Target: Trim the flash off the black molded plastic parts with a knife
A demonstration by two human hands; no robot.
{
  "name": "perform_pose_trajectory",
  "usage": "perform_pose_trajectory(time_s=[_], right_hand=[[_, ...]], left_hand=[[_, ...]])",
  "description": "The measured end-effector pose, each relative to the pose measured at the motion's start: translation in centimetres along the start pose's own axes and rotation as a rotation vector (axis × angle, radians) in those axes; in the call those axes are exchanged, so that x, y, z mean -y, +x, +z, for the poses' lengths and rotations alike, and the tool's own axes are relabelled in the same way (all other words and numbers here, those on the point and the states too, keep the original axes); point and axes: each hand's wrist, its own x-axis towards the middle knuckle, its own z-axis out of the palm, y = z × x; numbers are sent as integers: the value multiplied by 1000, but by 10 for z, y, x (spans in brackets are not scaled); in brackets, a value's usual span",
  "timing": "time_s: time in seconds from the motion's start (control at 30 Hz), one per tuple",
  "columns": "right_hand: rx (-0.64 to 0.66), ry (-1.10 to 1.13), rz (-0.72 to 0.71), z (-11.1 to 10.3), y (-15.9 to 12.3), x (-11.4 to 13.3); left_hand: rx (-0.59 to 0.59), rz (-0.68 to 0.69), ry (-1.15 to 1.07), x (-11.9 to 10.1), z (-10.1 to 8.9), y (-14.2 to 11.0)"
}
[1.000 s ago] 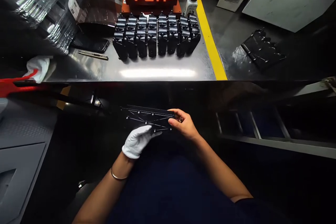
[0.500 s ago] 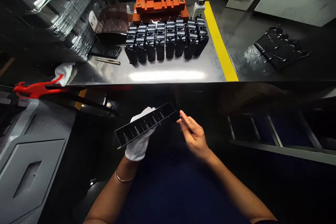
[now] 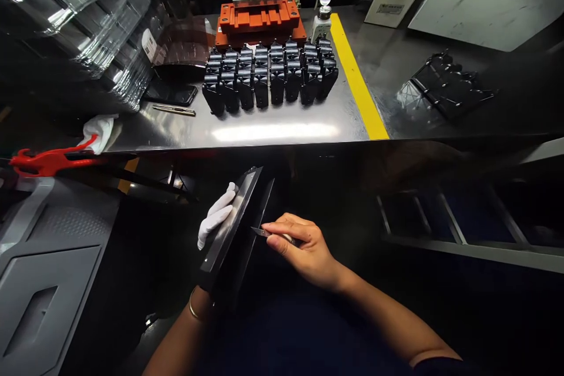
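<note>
My left hand, in a white glove, grips a long black plastic part in front of my body. The part is tilted up on edge, and some of the gloved fingers lie along its outer left side. My bare right hand pinches a small craft knife, its pointed blade aimed left at the part's right edge. Whether the blade touches the edge cannot be made out.
Several black plastic parts stand in rows on the metal bench, before an orange fixture. Stacked clear trays, a phone and a pen are at left. Black sprue-like pieces lie right of yellow tape.
My left hand has turned the black plastic part from its open ribbed face to a steep, edge-on tilt. My right hand has moved lower and slightly left, and the knife blade now shows.
</note>
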Motion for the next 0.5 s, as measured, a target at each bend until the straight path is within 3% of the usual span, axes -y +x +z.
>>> perform_pose_trajectory(time_s=[0.17,0.33,0.5], right_hand=[[-109,-47,32,-7,5,-3],[-125,-67,-8,-8,7,-6],[-122,-77,-11,-6,6,-7]], left_hand=[[30,188,46,0,4,-4],[45,164,22,2,5,-6],[-25,130,-35,6,6,-6]])
